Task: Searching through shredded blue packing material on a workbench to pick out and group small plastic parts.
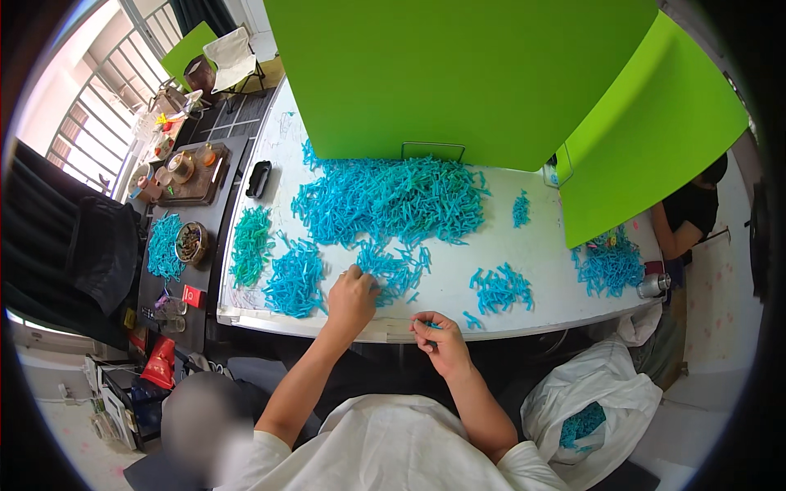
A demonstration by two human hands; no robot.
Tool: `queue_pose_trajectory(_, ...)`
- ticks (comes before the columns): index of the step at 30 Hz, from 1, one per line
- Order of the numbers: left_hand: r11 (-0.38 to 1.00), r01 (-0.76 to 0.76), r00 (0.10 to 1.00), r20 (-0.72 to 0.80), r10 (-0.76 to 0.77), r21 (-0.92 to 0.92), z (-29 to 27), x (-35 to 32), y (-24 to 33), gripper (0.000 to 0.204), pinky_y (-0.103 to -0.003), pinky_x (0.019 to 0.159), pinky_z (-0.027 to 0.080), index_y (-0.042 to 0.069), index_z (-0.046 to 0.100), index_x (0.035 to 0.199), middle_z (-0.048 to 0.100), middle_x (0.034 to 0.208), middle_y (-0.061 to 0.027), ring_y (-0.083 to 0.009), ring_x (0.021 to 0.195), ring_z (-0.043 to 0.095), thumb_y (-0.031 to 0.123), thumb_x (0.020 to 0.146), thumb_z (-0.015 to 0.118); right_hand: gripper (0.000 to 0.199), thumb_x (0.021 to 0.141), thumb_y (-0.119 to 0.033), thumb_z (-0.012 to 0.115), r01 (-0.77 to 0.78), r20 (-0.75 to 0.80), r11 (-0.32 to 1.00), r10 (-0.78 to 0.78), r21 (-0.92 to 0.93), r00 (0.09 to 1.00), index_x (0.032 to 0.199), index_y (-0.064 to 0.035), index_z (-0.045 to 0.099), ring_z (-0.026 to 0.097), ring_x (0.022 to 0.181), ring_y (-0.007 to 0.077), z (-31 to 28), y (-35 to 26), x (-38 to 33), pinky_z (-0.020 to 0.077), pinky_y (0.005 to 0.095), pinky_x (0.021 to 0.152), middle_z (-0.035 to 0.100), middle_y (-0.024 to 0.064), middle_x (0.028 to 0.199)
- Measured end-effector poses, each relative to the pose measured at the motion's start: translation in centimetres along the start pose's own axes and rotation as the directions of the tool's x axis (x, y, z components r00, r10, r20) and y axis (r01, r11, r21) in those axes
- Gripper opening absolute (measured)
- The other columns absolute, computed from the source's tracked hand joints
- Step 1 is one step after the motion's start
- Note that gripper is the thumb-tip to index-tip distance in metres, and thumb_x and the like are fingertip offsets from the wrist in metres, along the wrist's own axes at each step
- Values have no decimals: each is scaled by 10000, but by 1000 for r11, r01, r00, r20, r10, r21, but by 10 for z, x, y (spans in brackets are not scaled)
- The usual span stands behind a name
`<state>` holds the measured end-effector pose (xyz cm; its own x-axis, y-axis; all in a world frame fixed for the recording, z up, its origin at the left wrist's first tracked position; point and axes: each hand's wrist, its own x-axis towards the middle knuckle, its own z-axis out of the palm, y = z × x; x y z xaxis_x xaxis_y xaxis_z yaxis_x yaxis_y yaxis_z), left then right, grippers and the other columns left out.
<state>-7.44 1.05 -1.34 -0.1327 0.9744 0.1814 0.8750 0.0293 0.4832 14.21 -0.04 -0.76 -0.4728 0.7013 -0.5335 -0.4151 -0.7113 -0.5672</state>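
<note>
A big heap of small blue plastic pieces (393,200) covers the middle of the white table (458,282). My left hand (350,296) rests palm down on the near edge of a smaller cluster of these pieces (397,268), its fingers curled into them. At the table's front edge my right hand (438,334) pinches one blue piece (431,326) between its fingertips. Another small pile (501,288) lies just right of that hand.
Green-tinted (250,244) and blue (295,278) piles lie at the left. Green divider boards (458,74) stand behind the heap. A white bag with blue pieces (585,409) sits at lower right. Another person (692,209) sits past the right board. A dark side table (188,237) holds trays.
</note>
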Motion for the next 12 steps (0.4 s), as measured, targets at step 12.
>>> queue_pose_trajectory(12,37,625,766,604,-220,-779,-3,-49,-5,177,-311,746,537,134,679,1111,714,1004,-76,-241,872,678,194,949,641,185,897,-110,687,102,96,990,-93,-97,991,1041,-14,624,462,550,42,31,5,3,322,168,463,665,140,879)
